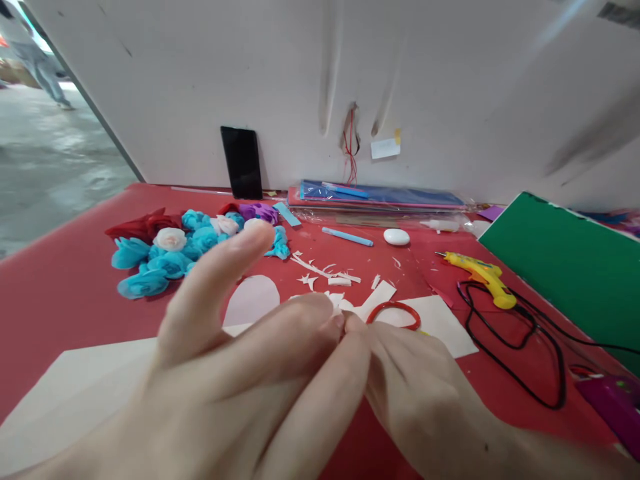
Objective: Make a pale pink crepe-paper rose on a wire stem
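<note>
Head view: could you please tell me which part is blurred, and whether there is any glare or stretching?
In the head view, the person at upper left is blurred; in the head view, glare streaks the clear plastic wrap and the floor shines; in the head view, the left hand and right hand loom large, probably wide-angle stretch.

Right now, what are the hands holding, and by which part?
Cannot be told: the left hand and right hand meet at a white piece, but hide any grip on it.
</note>
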Action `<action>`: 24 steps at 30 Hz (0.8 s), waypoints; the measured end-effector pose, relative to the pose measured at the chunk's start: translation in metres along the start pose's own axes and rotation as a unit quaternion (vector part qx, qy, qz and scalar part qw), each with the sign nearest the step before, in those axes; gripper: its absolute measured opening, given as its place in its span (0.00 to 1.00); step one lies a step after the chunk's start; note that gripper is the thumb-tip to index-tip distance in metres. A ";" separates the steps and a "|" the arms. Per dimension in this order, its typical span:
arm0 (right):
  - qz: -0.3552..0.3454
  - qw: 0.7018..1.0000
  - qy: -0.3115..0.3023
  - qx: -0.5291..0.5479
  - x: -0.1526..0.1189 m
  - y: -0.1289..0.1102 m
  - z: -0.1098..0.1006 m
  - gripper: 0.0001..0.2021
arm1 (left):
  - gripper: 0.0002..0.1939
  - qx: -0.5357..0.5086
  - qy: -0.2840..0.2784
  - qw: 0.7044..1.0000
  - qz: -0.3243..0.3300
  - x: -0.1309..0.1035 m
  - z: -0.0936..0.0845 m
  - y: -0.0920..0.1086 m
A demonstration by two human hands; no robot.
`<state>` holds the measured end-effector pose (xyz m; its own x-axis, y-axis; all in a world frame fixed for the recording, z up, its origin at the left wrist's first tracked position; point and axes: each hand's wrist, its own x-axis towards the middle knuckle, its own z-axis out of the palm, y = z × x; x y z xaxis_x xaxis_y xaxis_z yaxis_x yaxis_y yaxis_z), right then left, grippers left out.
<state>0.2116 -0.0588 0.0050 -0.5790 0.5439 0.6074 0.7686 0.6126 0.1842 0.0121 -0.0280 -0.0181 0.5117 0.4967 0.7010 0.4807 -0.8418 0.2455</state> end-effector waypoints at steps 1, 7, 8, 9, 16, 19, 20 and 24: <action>0.005 1.000 -0.008 0.012 0.000 0.001 0.002 0.19 | 0.18 0.022 0.000 0.999 0.030 0.009 -0.001 0.003; 0.091 0.989 -0.028 0.111 0.003 0.016 0.012 0.18 | 0.12 0.127 0.016 0.988 0.084 0.044 -0.010 0.011; 0.113 0.983 -0.036 0.142 0.003 0.020 0.013 0.16 | 0.13 0.097 0.028 0.993 0.063 0.046 -0.012 0.010; 0.146 0.970 -0.048 0.188 0.003 0.023 0.013 0.15 | 0.14 0.072 0.035 0.996 0.044 0.047 -0.014 0.009; 0.309 0.761 -0.072 0.566 0.009 0.033 0.011 0.15 | 0.08 0.021 0.018 0.999 -0.047 0.056 -0.015 -0.006; 0.318 0.692 -0.060 0.645 0.010 0.033 0.016 0.15 | 0.10 -0.093 -0.028 0.987 -0.126 0.059 -0.011 -0.005; 0.318 0.677 -0.049 0.662 0.008 0.033 0.018 0.14 | 0.11 -0.145 -0.048 0.975 -0.163 0.059 -0.009 -0.003; 0.304 0.662 -0.016 0.685 0.001 0.034 0.026 0.14 | 0.16 -0.343 -0.125 0.881 -0.302 0.058 -0.004 0.005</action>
<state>0.2301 -0.0231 -0.0085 -0.2984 0.9271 0.2267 -0.0930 0.2081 -0.9737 0.0414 -0.0040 0.0262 0.4919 0.8565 0.1565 0.2197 -0.2960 0.9296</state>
